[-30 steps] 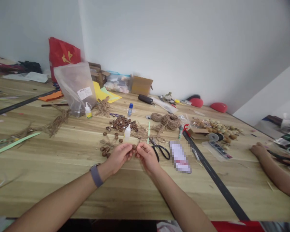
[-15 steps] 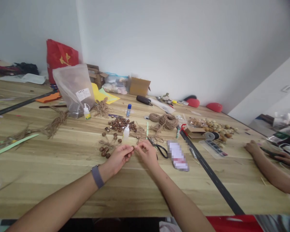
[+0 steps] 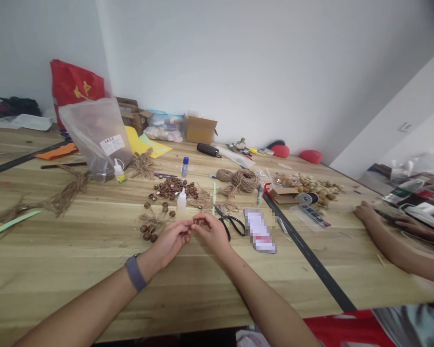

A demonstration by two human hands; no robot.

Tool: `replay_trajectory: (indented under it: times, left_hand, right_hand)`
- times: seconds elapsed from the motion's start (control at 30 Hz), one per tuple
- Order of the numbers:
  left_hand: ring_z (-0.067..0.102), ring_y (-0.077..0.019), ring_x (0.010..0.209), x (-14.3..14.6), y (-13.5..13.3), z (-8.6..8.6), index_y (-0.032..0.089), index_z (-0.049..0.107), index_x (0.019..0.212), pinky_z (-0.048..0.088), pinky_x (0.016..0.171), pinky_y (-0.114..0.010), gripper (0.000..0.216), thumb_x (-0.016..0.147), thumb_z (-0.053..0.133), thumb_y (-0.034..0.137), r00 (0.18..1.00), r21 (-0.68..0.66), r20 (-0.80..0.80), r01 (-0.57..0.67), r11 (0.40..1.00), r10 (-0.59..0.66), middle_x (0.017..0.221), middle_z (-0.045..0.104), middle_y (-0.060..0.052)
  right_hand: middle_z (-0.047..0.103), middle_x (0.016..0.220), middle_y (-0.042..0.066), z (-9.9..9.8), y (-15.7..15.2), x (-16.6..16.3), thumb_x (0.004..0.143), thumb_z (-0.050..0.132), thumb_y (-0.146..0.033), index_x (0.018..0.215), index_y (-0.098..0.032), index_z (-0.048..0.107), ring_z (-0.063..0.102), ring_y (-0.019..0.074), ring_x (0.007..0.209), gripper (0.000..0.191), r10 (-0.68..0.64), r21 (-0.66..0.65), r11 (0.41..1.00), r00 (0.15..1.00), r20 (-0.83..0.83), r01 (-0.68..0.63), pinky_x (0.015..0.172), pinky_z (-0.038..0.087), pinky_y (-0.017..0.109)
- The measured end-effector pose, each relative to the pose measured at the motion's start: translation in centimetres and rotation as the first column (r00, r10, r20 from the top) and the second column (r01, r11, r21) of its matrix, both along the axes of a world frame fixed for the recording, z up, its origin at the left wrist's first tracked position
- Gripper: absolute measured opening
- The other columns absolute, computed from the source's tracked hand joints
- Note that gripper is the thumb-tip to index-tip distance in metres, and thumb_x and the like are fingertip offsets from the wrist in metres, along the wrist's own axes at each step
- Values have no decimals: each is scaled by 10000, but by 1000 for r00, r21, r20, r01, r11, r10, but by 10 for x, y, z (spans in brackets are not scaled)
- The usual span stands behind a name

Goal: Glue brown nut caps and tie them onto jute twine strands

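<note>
My left hand [image 3: 171, 241], with a grey-purple band on its wrist, pinches a small brown nutshell [image 3: 193, 224] that fingers mostly cover. My right hand [image 3: 214, 233] meets it there, thumb and fingertips pressed together at the same shell; whether they hold anything else is hidden. Left of the hands lie round brown shells on twine stems [image 3: 149, 231]. Just beyond stands a white-capped glue bottle [image 3: 181, 202], with a heap of loose brown shells [image 3: 171, 187] behind it. Black-handled scissors [image 3: 233, 224] rest open right of my right hand.
A phone [image 3: 259, 231] with a blurred screen lies right of the scissors. Twine rolls [image 3: 246, 180], a glue stick [image 3: 185, 166], a second glue bottle [image 3: 119, 172] and a translucent bag [image 3: 94, 135] stand farther back. At right are pale round beads [image 3: 321, 188] and another person's arm [image 3: 390, 241].
The view has turned slightly right, so the table's things appear farther left. My hands stay together at the shell, and my right fingers now cover more of it.
</note>
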State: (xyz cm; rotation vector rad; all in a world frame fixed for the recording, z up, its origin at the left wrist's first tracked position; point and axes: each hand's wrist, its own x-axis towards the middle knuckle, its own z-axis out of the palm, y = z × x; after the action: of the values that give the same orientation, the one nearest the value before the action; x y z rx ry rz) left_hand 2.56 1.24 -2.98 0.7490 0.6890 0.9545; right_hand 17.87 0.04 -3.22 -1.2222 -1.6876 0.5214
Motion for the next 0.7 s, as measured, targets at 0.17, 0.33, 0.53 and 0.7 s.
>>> replay_trajectory:
  times: [0.17, 0.33, 0.53, 0.7]
  left_hand:
    - [624, -172, 957, 2, -4, 2, 141, 697, 820, 455, 899, -267, 120, 703, 673, 130, 1000, 5, 15, 21, 1000, -21, 874, 709, -63]
    - [622, -139, 735, 0, -5, 0, 142, 666, 891, 463, 648, -223, 186, 730, 715, 220, 997, -25, -15, -76, 997, 75, 792, 697, -37]
    - [596, -135, 659, 2, -8, -1, 126, 664, 826, 446, 604, -228, 341, 622, 803, 361, 998, 3, -13, -60, 998, 60, 709, 684, -23]
    - [609, -155, 696, 4, -15, -2, 147, 671, 807, 464, 643, -257, 416, 589, 805, 474, 1000, 16, 5, -16, 1000, 15, 764, 708, -27]
  right_hand:
    - [647, 822, 30, 2, -8, -5, 825, 639, -250, 932, -218, 629, 587, 172, 763, 112, -36, 155, 988, 993, 116, 17, 738, 469, 304]
    - [684, 899, 50, -1, -19, -19, 830, 641, -220, 940, -219, 623, 575, 206, 852, 111, -20, 239, 968, 931, 364, -73, 789, 412, 341]
    - [680, 908, 45, -10, -22, -25, 809, 661, -185, 891, -218, 619, 552, 207, 845, 98, -134, 305, 952, 890, 435, -6, 757, 376, 332]
    - [674, 927, 41, -11, -22, -22, 849, 615, -156, 950, -222, 613, 560, 199, 873, 121, -136, 374, 928, 925, 354, -6, 762, 388, 326]
